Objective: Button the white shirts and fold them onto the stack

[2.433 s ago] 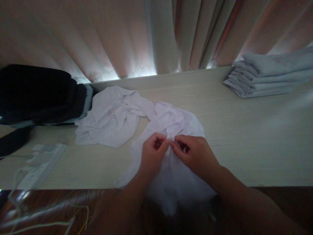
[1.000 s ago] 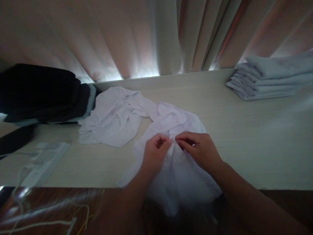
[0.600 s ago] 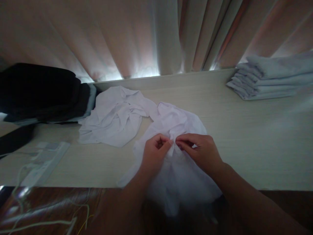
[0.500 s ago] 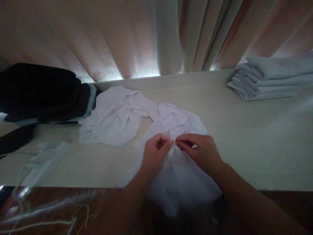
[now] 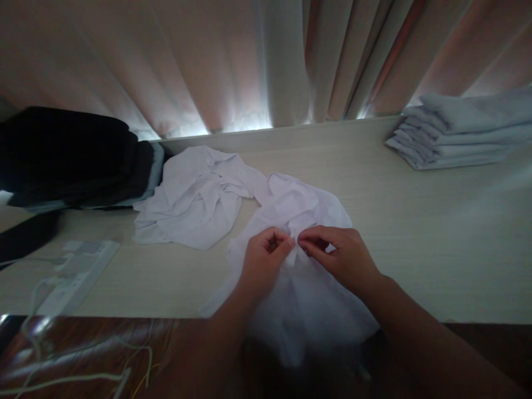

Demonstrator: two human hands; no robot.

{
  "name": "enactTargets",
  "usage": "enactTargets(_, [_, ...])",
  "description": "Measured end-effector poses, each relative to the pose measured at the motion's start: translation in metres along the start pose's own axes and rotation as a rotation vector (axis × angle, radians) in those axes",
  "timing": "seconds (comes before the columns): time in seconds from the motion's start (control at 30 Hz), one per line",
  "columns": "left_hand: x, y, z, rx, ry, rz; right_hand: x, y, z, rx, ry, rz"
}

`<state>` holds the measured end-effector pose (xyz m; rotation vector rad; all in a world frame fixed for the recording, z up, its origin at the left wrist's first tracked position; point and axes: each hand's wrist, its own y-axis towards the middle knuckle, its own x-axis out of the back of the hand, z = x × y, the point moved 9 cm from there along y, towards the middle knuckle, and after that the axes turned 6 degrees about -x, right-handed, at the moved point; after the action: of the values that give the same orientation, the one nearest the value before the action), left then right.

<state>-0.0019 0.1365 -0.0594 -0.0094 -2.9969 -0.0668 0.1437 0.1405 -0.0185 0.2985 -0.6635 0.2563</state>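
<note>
A white shirt (image 5: 307, 208) lies rumpled in front of me, its lower part hanging over the table's front edge. My left hand (image 5: 266, 255) pinches a fold of it near the middle. Just to the right, my right hand (image 5: 338, 255) has thumb and fingertips pressed together on the same strip of cloth. The fingertips of both hands almost meet, and any small part between them is too blurred to make out. Beyond my left hand, a second crumpled white shirt (image 5: 195, 194) touches the first one.
Folded white garments (image 5: 469, 136) are stacked at the back right of the table (image 5: 436, 238). At the left stands a pile of dark folded clothes (image 5: 75, 158). A white power strip (image 5: 77, 277) with plugs and cables lies near the front left edge. Curtains (image 5: 187, 61) hang behind.
</note>
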Motion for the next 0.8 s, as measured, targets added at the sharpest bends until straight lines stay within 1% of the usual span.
enactTargets(0.37, [-0.0019,0.0017,0.0026,-0.013,-0.003,0.044,-0.0026,0.0007,-0.0011,0.002,0.019,0.046])
enactTargets(0.5, [-0.0028,0.0023,0.0025,-0.012,-0.016,0.068,-0.0034,0.0016,-0.0008,0.006,0.019,0.081])
enactTargets(0.67, [-0.0049,0.0034,0.0038,-0.019,-0.104,0.121,-0.0026,0.0002,0.0010,0.034,0.047,0.113])
enactTargets(0.8, [-0.0085,0.0040,0.0073,-0.011,-0.204,0.195,-0.0001,-0.0027,0.0055,0.074,0.071,0.107])
